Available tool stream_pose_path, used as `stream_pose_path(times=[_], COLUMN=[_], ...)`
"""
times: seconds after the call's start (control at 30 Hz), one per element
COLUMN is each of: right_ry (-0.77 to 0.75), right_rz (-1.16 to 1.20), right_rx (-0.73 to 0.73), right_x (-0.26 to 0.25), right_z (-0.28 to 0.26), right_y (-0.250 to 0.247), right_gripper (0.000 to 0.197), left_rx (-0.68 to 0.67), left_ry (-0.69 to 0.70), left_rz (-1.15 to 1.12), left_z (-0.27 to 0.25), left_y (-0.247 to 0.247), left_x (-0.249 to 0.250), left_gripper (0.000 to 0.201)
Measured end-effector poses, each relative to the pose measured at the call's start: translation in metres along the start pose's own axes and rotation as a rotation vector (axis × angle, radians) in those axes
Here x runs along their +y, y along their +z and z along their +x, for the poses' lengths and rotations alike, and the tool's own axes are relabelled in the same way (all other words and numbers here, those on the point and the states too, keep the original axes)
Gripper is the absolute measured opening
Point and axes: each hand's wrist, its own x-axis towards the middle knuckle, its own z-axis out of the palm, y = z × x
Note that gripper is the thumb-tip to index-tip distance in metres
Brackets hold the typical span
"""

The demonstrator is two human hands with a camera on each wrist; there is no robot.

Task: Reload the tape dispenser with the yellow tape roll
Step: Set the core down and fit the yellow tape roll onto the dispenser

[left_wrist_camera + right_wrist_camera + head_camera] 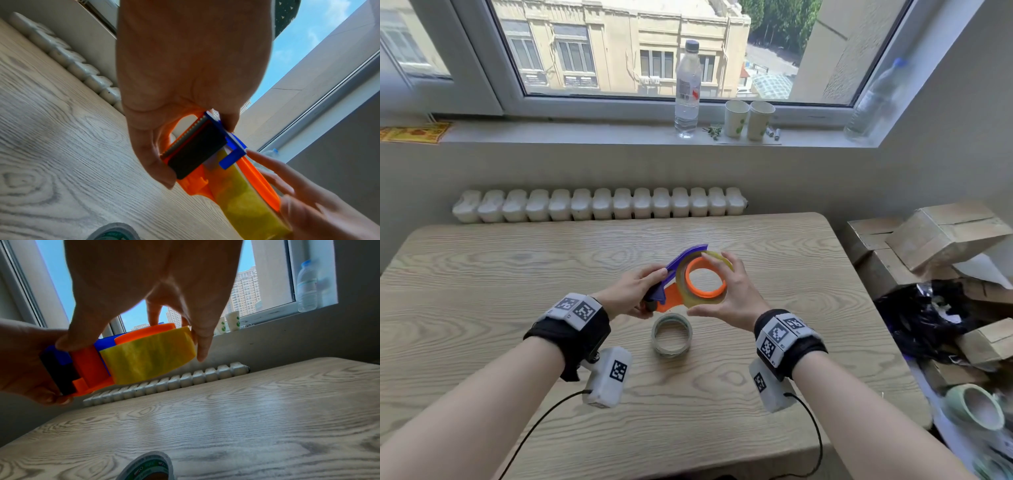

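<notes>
An orange and blue tape dispenser (671, 277) is held above the wooden table (517, 267). My left hand (635, 291) grips its cutter end, thumb on the blue guard (232, 142) and fingers under the black roller (197, 151). The yellow tape roll (688, 294) sits around the dispenser's orange hub (705, 277). My right hand (729, 291) holds that roll by its rim, thumb near me and fingers on the far side (201, 344). The roll's yellow band (148, 356) shows beside the orange frame (86, 363).
A second, greenish tape roll (672, 335) lies on the table just below my hands. A radiator (599, 205) runs behind the table. Bottles (688, 89) and paper cups (748, 118) stand on the windowsill. Cardboard boxes (935, 233) and clutter sit at the right.
</notes>
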Motion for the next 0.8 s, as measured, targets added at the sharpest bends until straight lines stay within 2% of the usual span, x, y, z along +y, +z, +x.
stream_pose_path(times=[0.07, 0.13, 0.27, 0.37, 0.6, 0.7, 0.8], right_ry=[0.017, 0.031, -0.006, -0.037, -0.044, -0.044, -0.01], right_rz=[0.013, 0.004, -0.15, -0.298, -0.239, -0.169, -0.054], right_rx=[0.016, 0.011, -0.168, -0.283, -0.239, -0.201, -0.147], right_x=[-0.003, -0.006, -0.01, -0.01, -0.004, -0.002, -0.002], right_z=[0.002, 0.005, 0.009, 0.01, 0.01, 0.008, 0.004], right_y=[-0.002, -0.006, -0.013, -0.011, -0.001, 0.001, 0.001], right_gripper=[0.096, 0.102, 0.125, 0.133, 0.132, 0.128, 0.123], left_rx=[0.0, -0.01, -0.009, -0.026, -0.06, -0.009, 0.016], left_ry=[-0.003, -0.016, -0.036, -0.044, -0.082, -0.125, -0.159], left_rz=[0.009, 0.026, 0.06, 0.093, 0.175, 0.173, -0.039], left_z=[0.001, 0.0, -0.001, -0.003, -0.003, -0.002, 0.001], left_y=[-0.002, -0.005, -0.009, -0.011, -0.014, -0.018, -0.026], left_x=[0.0, 0.002, 0.004, 0.007, 0.013, 0.012, 0.008], left_gripper=[0.014, 0.014, 0.014, 0.012, 0.012, 0.03, 0.056])
